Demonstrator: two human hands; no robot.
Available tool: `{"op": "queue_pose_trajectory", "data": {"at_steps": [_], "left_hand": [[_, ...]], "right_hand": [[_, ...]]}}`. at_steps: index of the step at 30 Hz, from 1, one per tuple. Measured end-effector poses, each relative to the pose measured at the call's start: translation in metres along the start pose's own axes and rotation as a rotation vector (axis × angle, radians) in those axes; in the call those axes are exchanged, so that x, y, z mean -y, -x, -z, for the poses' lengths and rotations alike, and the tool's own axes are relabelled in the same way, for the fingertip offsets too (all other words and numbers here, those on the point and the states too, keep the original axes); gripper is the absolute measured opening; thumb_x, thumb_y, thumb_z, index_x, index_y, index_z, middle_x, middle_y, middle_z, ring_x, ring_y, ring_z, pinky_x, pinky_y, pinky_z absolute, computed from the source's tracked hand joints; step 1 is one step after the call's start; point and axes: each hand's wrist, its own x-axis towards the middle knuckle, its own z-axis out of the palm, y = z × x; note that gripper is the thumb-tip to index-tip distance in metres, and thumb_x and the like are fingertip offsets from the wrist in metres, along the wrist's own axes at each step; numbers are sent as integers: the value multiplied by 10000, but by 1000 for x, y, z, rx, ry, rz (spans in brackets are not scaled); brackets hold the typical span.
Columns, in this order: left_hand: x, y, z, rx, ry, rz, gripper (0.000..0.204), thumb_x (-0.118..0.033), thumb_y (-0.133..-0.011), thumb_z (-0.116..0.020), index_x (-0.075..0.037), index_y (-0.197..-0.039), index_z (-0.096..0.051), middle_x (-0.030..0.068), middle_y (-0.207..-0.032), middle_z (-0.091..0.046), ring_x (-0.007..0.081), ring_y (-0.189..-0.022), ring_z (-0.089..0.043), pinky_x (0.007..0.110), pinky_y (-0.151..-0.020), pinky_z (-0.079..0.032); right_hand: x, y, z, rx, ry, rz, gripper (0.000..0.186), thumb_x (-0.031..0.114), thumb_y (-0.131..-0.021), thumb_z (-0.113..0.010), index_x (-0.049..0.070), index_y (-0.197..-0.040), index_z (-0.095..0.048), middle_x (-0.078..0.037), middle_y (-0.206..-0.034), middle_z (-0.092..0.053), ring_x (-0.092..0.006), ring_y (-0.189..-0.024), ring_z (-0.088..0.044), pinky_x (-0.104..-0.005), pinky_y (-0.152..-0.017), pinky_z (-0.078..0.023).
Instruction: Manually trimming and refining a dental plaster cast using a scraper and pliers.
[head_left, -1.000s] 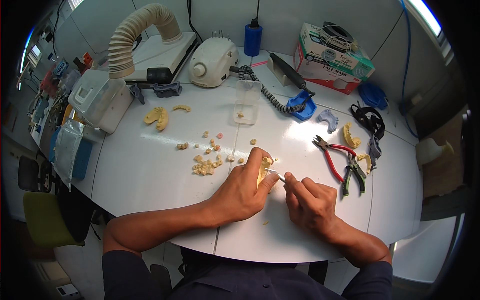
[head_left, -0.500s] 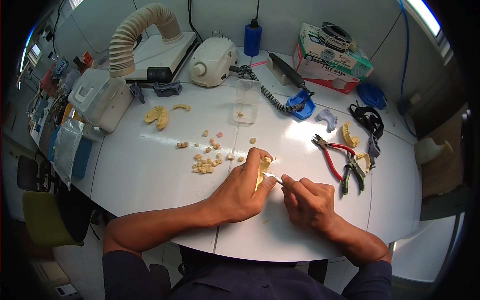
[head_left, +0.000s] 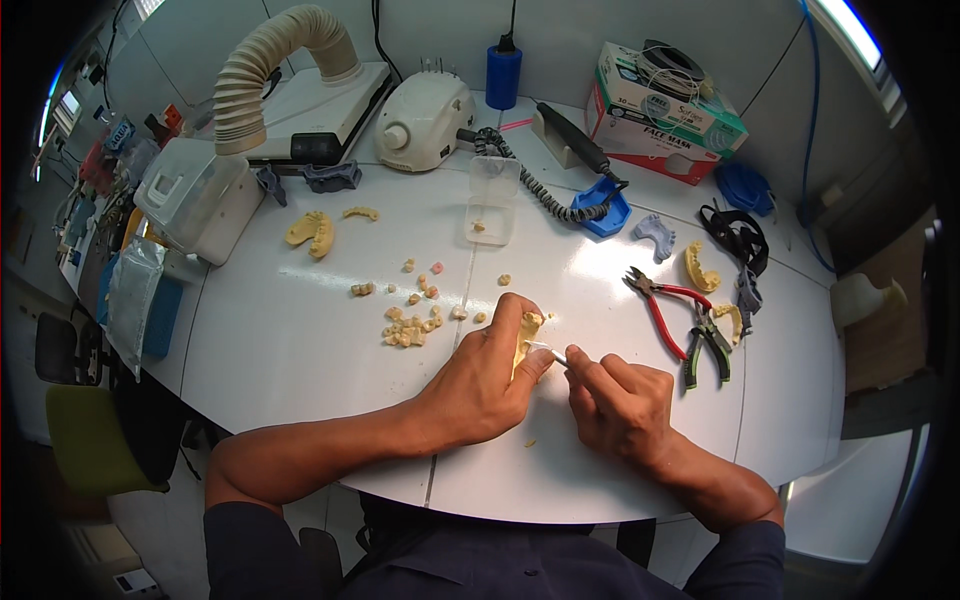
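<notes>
My left hand (head_left: 480,385) wraps round a yellow plaster dental model (head_left: 523,346), held tilted just above the table, its lower part hidden by the fingers. Closed on a slim metal carving knife (head_left: 561,359), my right hand (head_left: 625,405) is close by on the right. The knife's thin blade lies against the model, near my left thumb. Beside my left hand, several loose tooth-coloured crowns and tooth pieces (head_left: 405,331) are scattered on the white table (head_left: 300,370). A small yellow shaving (head_left: 530,443) lies between my forearms.
Red-handled cutters (head_left: 660,315) and green-and-black pliers (head_left: 708,350) lie right, near more dental models (head_left: 700,270). A clear open box (head_left: 490,222) stands ahead. Behind are a white control unit (head_left: 425,125), a black handpiece (head_left: 575,140) and a ribbed hose (head_left: 240,90). Another yellow model (head_left: 312,233) sits far left.
The knife blade has turned and now looks thinner against the model. My right hand has shifted very slightly right; my left hand keeps its hold with hardly any movement.
</notes>
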Motion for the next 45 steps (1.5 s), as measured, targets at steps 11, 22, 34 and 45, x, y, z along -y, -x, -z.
{"op": "queue_pose_trajectory", "data": {"at_steps": [11, 22, 34, 45], "left_hand": [[0, -1, 0, -10, -1, 0, 338, -170, -1106, -604, -1, -1333, -421, 298, -945, -698, 476, -911, -738, 539, -823, -529], [0, -2, -2, -33, 19, 0, 336, -156, -1097, -610, -3, -1327, -418, 305, -931, -693, 485, -888, -732, 538, -800, -527], [7, -4, -7, -83, 3, -16, 320, -177, -1098, -622, -5, -1302, -445, 296, -970, -703, 473, -905, -732, 525, -805, -534], [16, -4, -2, -111, -2, -90, 453, -343, -1117, -669, -26, -1357, -454, 176, -1012, -678, 300, -928, -700, 458, -849, -543]], "right_hand": [[1, -1, 1, -12, 23, 11, 426, 42, -784, -851, 57, -1206, -799, 6, -676, -509, -143, -442, -465, -326, -433, -373], [2, -1, 1, -4, 60, 19, 428, 53, -804, -860, 44, -1226, -791, 7, -676, -505, -141, -442, -456, -324, -429, -361], [1, -1, -2, -28, 112, 28, 427, 77, -821, -843, 43, -1243, -787, 0, -702, -526, -151, -442, -477, -329, -440, -379], [-3, -7, 2, -118, -51, -89, 259, 86, -915, -799, 39, -1166, -756, -67, -783, -702, -218, -493, -610, -360, -484, -482]]}}
